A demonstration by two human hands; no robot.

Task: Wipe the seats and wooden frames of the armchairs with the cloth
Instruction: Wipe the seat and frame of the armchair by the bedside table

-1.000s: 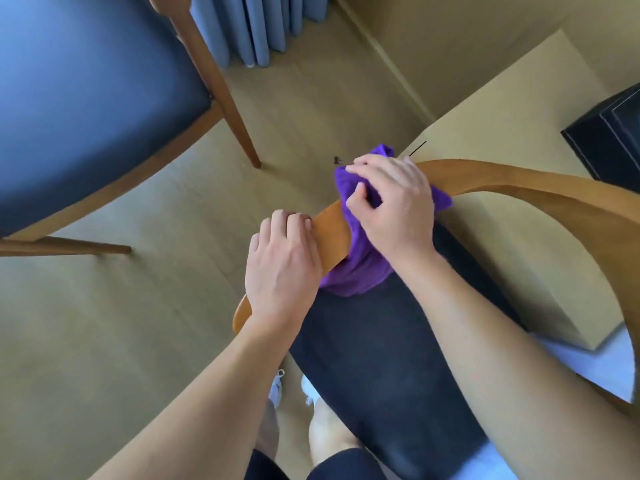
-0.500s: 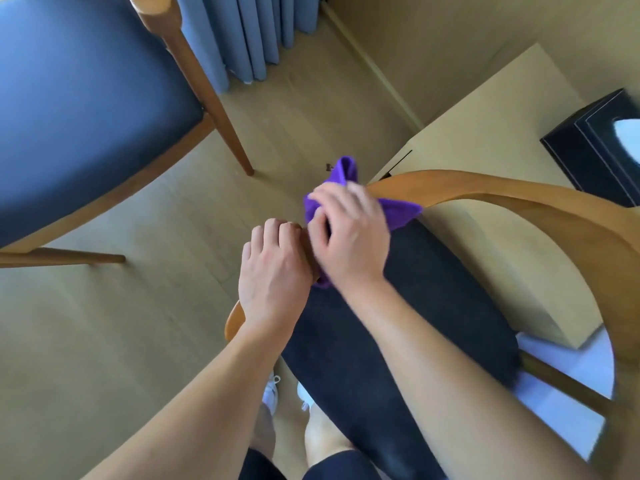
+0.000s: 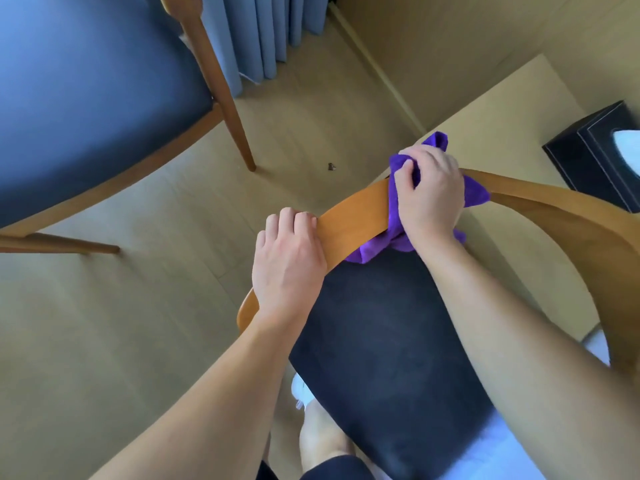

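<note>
A: Start at the left. What's there?

B: The other armchair [image 3: 86,109], standing on the floor [image 3: 138,341] by its left edge, well apart from the work. No hand or cloth is near it; whether it is finished or waiting, I cannot tell.

A: And the left hand?

B: The left hand [image 3: 287,261] sits on the curved wooden rail [image 3: 356,216] of the near chair, its grip closed over the rail's outer edge. I'd say it is steadying the chair.

A: What has just changed?

B: Half a second ago the cloth was right against that hand. Now the purple cloth [image 3: 394,209] has slid rightward along the rail, and a bare stretch of wood shows between the two hands.

A: The right hand?

B: The right hand [image 3: 429,199] has its grip closed round the bunched cloth, which wraps the rail; a tail hangs down toward the seat [image 3: 388,341].

A: Meaning?

B: A back-and-forth stroke, I'd judge. This stretch of frame is being wiped; the rail's long curve toward the tabletop [image 3: 502,109] likely lies ahead.
</note>
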